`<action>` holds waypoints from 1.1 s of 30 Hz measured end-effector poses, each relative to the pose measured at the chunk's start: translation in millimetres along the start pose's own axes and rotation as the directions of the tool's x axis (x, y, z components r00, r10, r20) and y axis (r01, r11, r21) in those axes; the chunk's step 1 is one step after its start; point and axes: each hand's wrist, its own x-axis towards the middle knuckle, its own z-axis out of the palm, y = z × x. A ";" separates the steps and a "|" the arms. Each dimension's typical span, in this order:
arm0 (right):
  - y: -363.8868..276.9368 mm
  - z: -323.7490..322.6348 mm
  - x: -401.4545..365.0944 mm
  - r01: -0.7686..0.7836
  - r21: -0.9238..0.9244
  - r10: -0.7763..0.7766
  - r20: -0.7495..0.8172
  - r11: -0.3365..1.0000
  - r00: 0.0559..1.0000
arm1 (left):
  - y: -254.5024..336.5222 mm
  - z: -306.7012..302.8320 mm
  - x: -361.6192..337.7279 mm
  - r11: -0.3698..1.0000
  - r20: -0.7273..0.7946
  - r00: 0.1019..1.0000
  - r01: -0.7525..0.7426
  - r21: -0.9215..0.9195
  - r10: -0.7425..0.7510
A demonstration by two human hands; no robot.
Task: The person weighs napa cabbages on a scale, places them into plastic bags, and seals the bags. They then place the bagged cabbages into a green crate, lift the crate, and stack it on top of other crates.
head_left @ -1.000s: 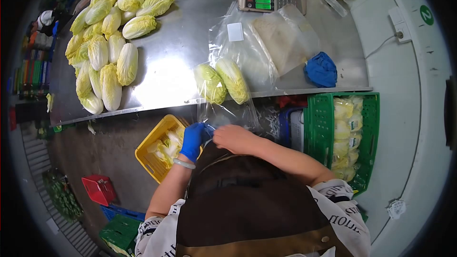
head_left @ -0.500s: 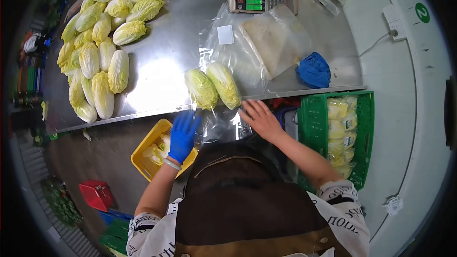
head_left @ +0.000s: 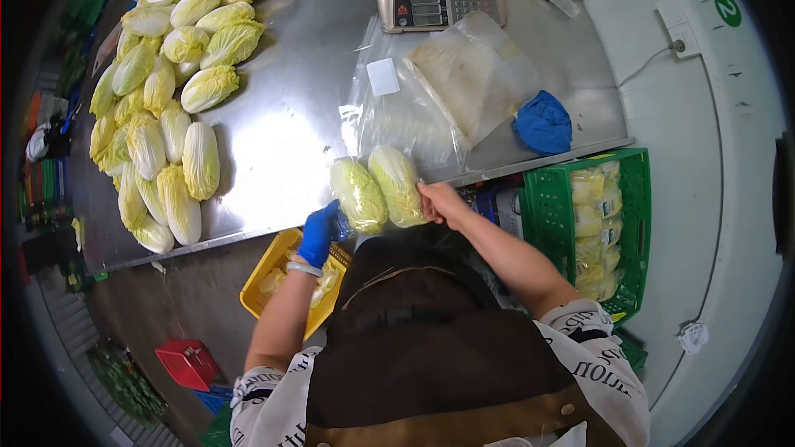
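Note:
Two napa cabbages lie side by side in a clear plastic bag (head_left: 341,228) at the table's front edge: one on the left (head_left: 358,197), one on the right (head_left: 396,186). My left hand (head_left: 317,233), in a blue glove, is closed on the gathered plastic beside the left cabbage. Bare, my right hand (head_left: 441,204) pinches the bag's edge close against the right cabbage. Behind them, a pile of clear bags (head_left: 397,120) lies flat with a white label (head_left: 383,77) on top.
Many loose napa cabbages (head_left: 200,161) cover the table's left side. A scale (head_left: 440,7) stands at the back, and a crumpled blue cloth-like item (head_left: 543,122) lies right. Below are a yellow basket (head_left: 257,288) with leaves and a green crate (head_left: 642,223) holding packed vegetables.
My hands have gone from spread fingers to gripping the bag on both sides. The bagged cabbages sit nearer to my body. The scale's display was lit green and now looks dark.

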 end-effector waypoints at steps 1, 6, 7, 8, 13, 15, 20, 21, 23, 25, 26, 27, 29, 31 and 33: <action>-0.1 3.4 1.6 -0.023 -0.017 0.023 -0.041 1.000 0.999 | -1.4 8.8 3.3 0.999 -0.045 0.999 0.014 -0.036 -0.016; -41.6 11.3 -40.3 0.322 -0.386 -0.447 -0.298 0.865 0.843 | 5.1 17.2 -2.7 0.987 -0.145 0.988 0.035 -0.154 -0.058; -58.0 18.8 -58.8 0.481 -0.662 -0.743 -0.178 0.575 0.645 | 10.2 18.0 -5.8 0.997 -0.140 0.990 -0.008 -0.076 -0.003; -63.9 25.5 -69.8 0.506 -0.842 -0.914 0.039 0.187 0.403 | 18.6 19.8 -12.5 0.999 -0.126 0.991 -0.050 0.003 0.050; -23.9 57.0 -22.7 0.418 -0.874 -0.793 0.430 -0.246 0.432 | 12.5 3.9 15.1 0.997 -0.213 0.974 0.076 -0.001 -0.075; -44.3 61.4 -24.4 0.509 -0.856 -0.818 0.355 -0.090 0.452 | 4.5 -16.4 33.6 0.933 -0.168 0.922 -0.325 0.154 0.349; -115.6 23.9 -55.8 0.565 -0.614 -0.677 0.067 0.551 0.733 | 104.4 -16.5 67.4 0.798 0.509 0.803 -0.511 0.321 0.309; -126.8 6.2 -71.8 0.542 -0.564 -0.633 0.045 0.622 0.773 | 107.0 -43.6 101.6 0.959 0.592 0.774 -0.283 0.005 0.226; -117.8 -27.5 -79.1 0.602 -0.390 -0.688 -0.125 0.697 0.715 | 151.3 6.2 63.9 0.998 0.704 0.707 -0.021 -0.067 0.062; -107.2 -59.2 -117.4 0.537 0.250 -0.501 -0.197 0.805 0.843 | 164.9 70.8 22.0 0.997 0.671 0.739 -0.075 0.001 0.055; -98.1 -73.7 -136.7 0.449 0.526 -0.412 -0.194 0.722 0.890 | 167.5 107.7 4.5 0.988 0.707 0.700 -0.155 0.014 0.100; -77.8 -85.8 -146.7 0.512 0.680 -0.480 -0.260 0.526 0.838 | 168.9 134.3 -3.0 0.972 0.742 0.654 -0.236 0.016 0.147; -41.3 -95.1 -165.2 0.658 0.685 -0.533 -0.448 0.312 0.718 | 146.1 186.6 0.0 0.983 0.680 0.714 -0.173 -0.062 0.168; -17.1 -102.7 -184.4 0.834 0.398 -0.529 -0.646 0.382 0.550 | 121.4 255.7 -19.5 0.984 0.649 0.757 -0.160 0.075 0.074; -1.5 -130.3 -209.0 0.866 0.274 -0.440 -0.773 0.419 0.458 | 92.5 316.5 -48.4 0.986 0.739 0.674 -0.128 0.103 0.010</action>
